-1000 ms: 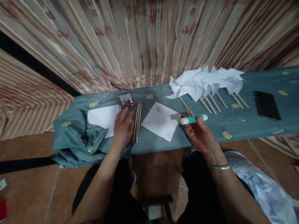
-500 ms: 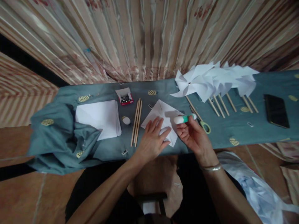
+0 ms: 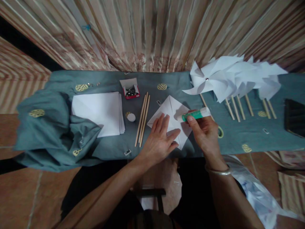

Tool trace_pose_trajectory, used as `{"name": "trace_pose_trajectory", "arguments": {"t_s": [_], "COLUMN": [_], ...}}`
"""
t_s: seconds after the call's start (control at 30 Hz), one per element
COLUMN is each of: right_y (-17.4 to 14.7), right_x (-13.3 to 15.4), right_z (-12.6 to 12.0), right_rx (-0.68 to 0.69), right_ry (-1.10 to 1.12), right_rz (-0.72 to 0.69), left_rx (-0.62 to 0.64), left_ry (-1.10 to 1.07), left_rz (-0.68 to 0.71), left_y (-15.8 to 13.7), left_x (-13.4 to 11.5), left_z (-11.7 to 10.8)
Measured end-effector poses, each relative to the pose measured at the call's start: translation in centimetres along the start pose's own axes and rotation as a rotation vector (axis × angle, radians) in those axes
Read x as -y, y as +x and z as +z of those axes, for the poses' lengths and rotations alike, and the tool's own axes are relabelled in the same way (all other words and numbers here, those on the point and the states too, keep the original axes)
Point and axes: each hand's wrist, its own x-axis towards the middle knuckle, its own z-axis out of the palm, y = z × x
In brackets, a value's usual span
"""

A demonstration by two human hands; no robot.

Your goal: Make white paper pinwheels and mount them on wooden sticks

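While the left hand (image 3: 159, 141) lies over the near left part of a square of paper (image 3: 175, 108), the right hand (image 3: 206, 133) holds a glue stick (image 3: 195, 114) above that sheet's right side. The paper rests with a corner toward the person on the cloth-covered counter (image 3: 234, 136), between a few wooden sticks (image 3: 143, 119) and a row of paper pinwheels (image 3: 222, 76).

The left grip is flat and loose, its fingers spread on the sheet and clasping nothing. The right grip is clamped on the glue stick, thumb along the near side of the barrel, with the white end tilted down toward the paper's middle; whether it touches is hard to tell.

Good handling here seems to call for light, even pressure from the left fingers, so that the thin sheet neither slides nor buckles, and for a small dab of glue placed precisely.

Both forearms reach forward from the near edge and angle inward; the right wrist, wearing a bracelet (image 3: 219, 172), sits lower than the knuckles in view.
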Motion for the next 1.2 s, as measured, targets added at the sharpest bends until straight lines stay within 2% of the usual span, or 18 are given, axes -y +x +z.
{"name": "trace_pose_trajectory", "arguments": {"t_s": [0.17,0.5,0.97,1.2], "right_y": [-0.2,-0.2,-0.1,-0.1], "right_x": [-0.8,0.2,0.3,0.3], "right_z": [0.2,0.7,1.1,1.3], "right_rx": [0.048,0.064,0.045,0.062], "right_ry": [-0.191,-0.491,-0.565,-0.533], "right_rz": [-0.082,-0.190,-0.215,-0.205], "left_rx": [-0.002,-0.010,0.006,0.025], "left_ry": [-0.009,-0.019,-0.024,-0.010], "left_rz": [-0.011,-0.013,-0.021,-0.026], "left_y": [0.0,0.0,0.1,0.2], "left_x": [-0.1,-0.2,-0.3,-0.4], "left_z": [0.2,0.2,0.1,-0.1]}}
